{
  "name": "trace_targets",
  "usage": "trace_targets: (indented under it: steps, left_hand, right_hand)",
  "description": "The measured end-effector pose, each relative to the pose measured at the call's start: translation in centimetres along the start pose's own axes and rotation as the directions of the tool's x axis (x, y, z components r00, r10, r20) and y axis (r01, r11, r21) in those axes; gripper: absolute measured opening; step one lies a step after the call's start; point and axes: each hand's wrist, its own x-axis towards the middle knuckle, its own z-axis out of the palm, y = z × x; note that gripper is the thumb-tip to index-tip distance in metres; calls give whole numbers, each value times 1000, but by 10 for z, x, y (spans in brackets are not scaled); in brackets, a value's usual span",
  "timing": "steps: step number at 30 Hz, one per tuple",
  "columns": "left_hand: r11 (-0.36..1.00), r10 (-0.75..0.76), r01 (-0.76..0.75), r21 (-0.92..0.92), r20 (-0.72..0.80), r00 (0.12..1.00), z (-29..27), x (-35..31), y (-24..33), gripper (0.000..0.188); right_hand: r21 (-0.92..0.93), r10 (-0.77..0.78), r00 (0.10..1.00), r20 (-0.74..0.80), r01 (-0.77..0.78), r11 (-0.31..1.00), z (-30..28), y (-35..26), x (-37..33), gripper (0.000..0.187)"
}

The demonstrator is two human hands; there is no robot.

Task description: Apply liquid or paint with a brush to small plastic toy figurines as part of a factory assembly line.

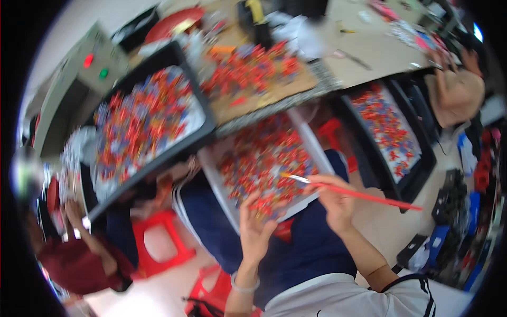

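Observation:
My right hand (335, 203) is closed around a paintbrush (364, 196) with a long red handle. The brush's pale, yellowish tip points left, over a white tray (214, 177) between my knees and the table edge. Many small red, purple and yellow pieces (264, 158) fill this tray. Above its near edge, my left hand (255, 230) has its thumb and fingers apart and curved. Behind its fingers lie blurred pieces, and I make out nothing gripped there. A white band (244, 282) circles my left wrist.
A black tray (208, 113) of similar pieces stands at left, beside a grey machine (79, 79) with red and green buttons. More pieces (248, 71) cover a board ahead. Another black tray (430, 164) is at right. Co-workers (84, 259) sit either side; red stools (182, 243) stand at left.

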Motion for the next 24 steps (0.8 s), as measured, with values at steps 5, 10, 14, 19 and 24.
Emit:
trace_targets:
  steps: [5, 10, 14, 19, 24]
  left_hand:
    - [994, 76, -79, -78, -31, 997, -19, 5, 5, 69]
    - [990, 83, -88, -109, -56, 995, -29, -1, 3, 67]
    - [987, 94, -101, -125, -63, 994, -31, 3, 3, 66]
    - [987, 7, -22, -159, -92, 996, -24, -8, 11, 72]
    - [995, 8, -17, -99, -92, 996, -33, -6, 22, 72]
  right_hand:
    - [-38, -105, 981, 163, 112, 993, 21, 2, -3, 18]
    - [-212, -119, 942, 314, 192, 958, 46, 11, 3, 16]
    - [-310, -144, 881, 450, 306, 900, 47, 7, 17, 13]
    - [-243, -198, 894, 403, 313, 918, 54, -3, 15, 7]
    - [-217, -148, 942, 301, 219, 951, 33, 5, -1, 18]
